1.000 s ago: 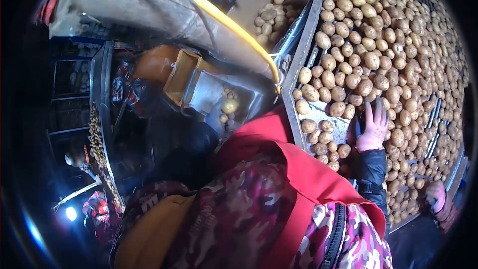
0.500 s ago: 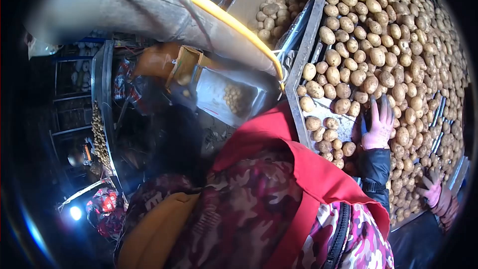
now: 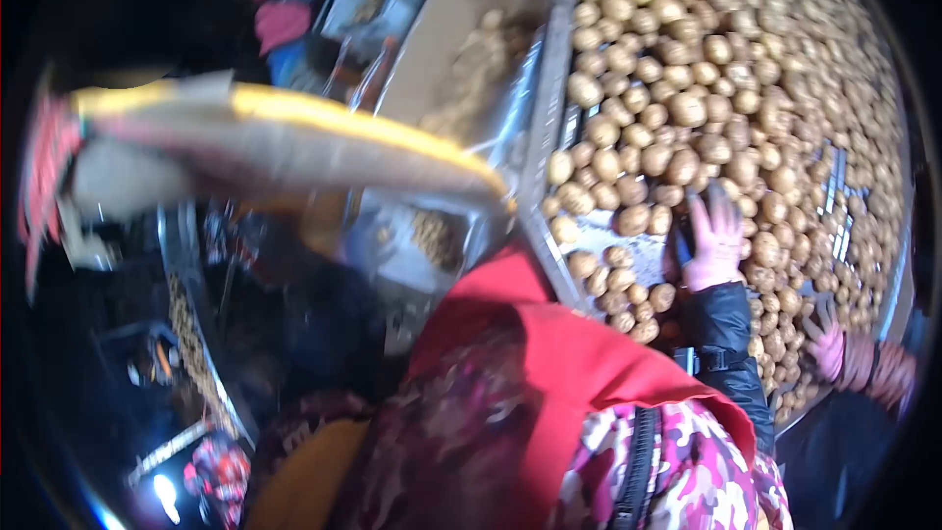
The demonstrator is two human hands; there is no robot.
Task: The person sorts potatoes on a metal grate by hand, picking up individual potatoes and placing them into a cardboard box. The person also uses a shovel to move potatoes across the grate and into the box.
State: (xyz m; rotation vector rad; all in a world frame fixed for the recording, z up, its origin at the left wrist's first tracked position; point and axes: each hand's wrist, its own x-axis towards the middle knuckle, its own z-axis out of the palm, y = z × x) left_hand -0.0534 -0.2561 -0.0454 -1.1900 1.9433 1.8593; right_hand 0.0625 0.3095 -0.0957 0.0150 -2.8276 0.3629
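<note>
Blurred frame. Your right hand [image 3: 713, 247], in a pink glove w/ black sleeve, lies open, fingers spread, flat on the brown round potatoes [image 3: 687, 108] crowding the metal sorting table [image 3: 542, 128]. Your left hand isn't visible. At lower right, a co-worker's pink-gloved hand [image 3: 827, 345] also rests spread on the potatoes.

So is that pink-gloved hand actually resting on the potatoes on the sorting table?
Touching. The head view shows the pink-gloved hand lying flat, fingers spread, directly on the potatoes, with no gap visible, though the picture is blurred.
</note>
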